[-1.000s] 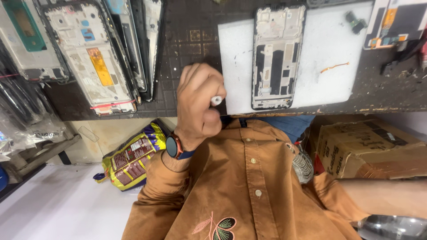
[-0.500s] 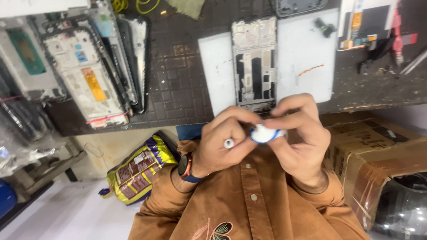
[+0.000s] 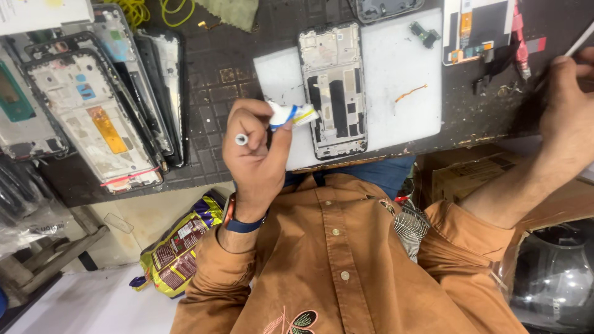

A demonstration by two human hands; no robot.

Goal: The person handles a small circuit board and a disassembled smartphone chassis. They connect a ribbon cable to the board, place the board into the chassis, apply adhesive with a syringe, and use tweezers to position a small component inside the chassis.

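Note:
My left hand (image 3: 253, 161) is raised over the bench's front edge, pinching a small white squeeze tube (image 3: 296, 115) with blue and yellow markings between thumb and forefinger. Its white cap (image 3: 241, 140) is tucked between two fingers of the same hand. The tube's tip points at an open phone frame (image 3: 334, 86) lying on a white mat (image 3: 396, 68). My right hand (image 3: 566, 105) reaches far right over the dark bench top, with its fingers hidden. A thin white stick (image 3: 581, 43) shows just past it; whether the hand grips it is unclear.
Several stripped phone frames (image 3: 93, 117) are stacked at the left. A circuit board (image 3: 473, 28), small parts, yellow cable (image 3: 148, 9) and green cloth (image 3: 229, 12) lie at the back. Below the bench are a yellow snack bag (image 3: 179, 247) and a cardboard box (image 3: 470, 179).
Both hands held the tube together at my chest; now my right hand has let go and swung out to the right. My left hand has lifted the uncapped tube toward the phone frame.

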